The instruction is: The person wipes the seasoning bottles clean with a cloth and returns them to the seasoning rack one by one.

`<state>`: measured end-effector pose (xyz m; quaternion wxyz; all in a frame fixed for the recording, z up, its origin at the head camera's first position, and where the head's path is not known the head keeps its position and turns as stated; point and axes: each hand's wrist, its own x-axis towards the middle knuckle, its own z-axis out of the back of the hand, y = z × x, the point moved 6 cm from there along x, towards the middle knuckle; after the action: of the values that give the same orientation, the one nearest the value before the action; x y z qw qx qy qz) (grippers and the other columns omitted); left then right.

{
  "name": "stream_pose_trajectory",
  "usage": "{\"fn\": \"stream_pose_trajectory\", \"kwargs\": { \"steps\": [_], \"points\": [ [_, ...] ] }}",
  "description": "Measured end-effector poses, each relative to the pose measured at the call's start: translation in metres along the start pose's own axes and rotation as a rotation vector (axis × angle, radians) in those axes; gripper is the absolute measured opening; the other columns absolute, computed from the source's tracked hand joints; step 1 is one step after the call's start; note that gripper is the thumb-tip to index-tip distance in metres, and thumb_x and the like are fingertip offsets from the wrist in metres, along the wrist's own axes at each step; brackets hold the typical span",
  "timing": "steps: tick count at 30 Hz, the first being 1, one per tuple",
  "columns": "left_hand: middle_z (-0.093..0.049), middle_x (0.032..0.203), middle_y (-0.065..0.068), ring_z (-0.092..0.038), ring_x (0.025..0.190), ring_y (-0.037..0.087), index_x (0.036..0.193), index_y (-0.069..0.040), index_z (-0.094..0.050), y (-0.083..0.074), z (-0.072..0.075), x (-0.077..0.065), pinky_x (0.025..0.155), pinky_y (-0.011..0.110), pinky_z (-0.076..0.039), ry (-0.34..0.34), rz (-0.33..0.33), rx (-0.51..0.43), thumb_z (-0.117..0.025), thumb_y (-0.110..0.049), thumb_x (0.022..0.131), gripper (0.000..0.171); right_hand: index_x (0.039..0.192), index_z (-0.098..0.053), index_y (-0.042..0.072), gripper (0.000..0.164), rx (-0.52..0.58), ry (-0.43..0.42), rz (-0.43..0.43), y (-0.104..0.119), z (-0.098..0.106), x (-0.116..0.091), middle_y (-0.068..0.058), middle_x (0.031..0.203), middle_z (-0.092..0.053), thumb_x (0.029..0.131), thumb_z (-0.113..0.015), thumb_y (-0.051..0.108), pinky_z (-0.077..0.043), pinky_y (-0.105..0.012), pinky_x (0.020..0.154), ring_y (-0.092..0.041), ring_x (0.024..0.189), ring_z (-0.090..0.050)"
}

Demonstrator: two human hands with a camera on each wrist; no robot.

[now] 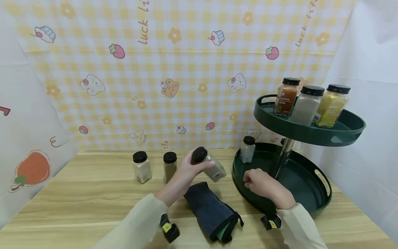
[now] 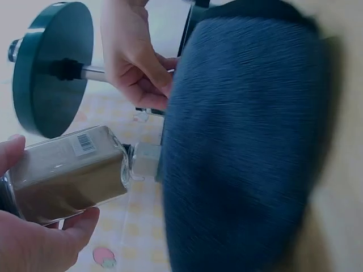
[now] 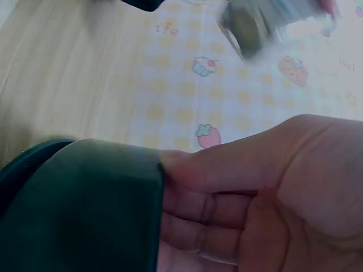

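My left hand (image 1: 185, 170) grips a square glass spice jar (image 1: 215, 170) with a black lid, held tilted above the table. In the left wrist view, brownish powder fills part of the jar, and a barcode label shows on its side. My right hand (image 1: 264, 185) is at the near left of the dark green two-tier rotating rack's lower tray (image 1: 306, 193). The right wrist view shows thumb and fingers pinching the tray's green rim (image 3: 122, 198). On the table below the left hand lies a folded dark blue cloth (image 1: 211, 211).
Two black-lidded jars, one pale (image 1: 142, 169) and one brownish (image 1: 169, 166), stand at the back left. Another jar (image 1: 247, 150) stands in the lower tray's far left. The upper tray (image 1: 311, 135) carries a red-brown pepper jar (image 1: 285, 98), a grey-white jar (image 1: 306, 107) and a yellow jar (image 1: 331, 107).
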<state>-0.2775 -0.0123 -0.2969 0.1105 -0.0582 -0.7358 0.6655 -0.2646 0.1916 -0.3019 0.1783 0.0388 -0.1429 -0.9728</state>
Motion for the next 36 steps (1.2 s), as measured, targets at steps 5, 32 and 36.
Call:
{"fn": "stream_pose_trajectory", "kwargs": {
  "steps": [5, 32, 36],
  "points": [
    [-0.052, 0.123, 0.007, -0.052, 0.109, 0.021, 0.129, -0.013, -0.046, -0.006, -0.033, 0.027, 0.095, 0.040, -0.040, 0.041, -0.025, 0.075, -0.072, -0.024, 0.081, 0.055, 0.100, -0.064, 0.001, 0.015, 0.027, 0.107, -0.011, -0.006, 0.001, -0.006, -0.007, 0.092, -0.062, 0.086, -0.063, 0.007, -0.049, -0.033, 0.067, -0.015, 0.076, -0.056],
    [-0.061, 0.098, 0.001, -0.055, 0.078, 0.009, 0.109, -0.009, -0.057, 0.034, -0.126, 0.060, 0.068, 0.022, -0.046, 0.177, -0.151, 0.598, -0.075, -0.025, 0.078, 0.039, 0.093, -0.065, 0.006, 0.015, -0.035, 0.237, -0.163, -0.011, 0.004, -0.026, -0.012, 0.097, -0.062, 0.080, -0.068, 0.000, -0.048, -0.032, 0.049, -0.017, 0.049, -0.053],
    [-0.060, 0.105, 0.004, -0.056, 0.085, 0.011, 0.114, -0.007, -0.056, 0.037, -0.129, 0.061, 0.074, 0.023, -0.047, 0.194, -0.166, 0.720, -0.073, -0.026, 0.080, 0.042, 0.092, -0.064, 0.007, 0.015, -0.043, 0.229, -0.160, -0.010, 0.004, -0.026, -0.013, 0.098, -0.061, 0.080, -0.068, 0.000, -0.047, -0.032, 0.047, -0.018, 0.048, -0.053]
  ]
}}
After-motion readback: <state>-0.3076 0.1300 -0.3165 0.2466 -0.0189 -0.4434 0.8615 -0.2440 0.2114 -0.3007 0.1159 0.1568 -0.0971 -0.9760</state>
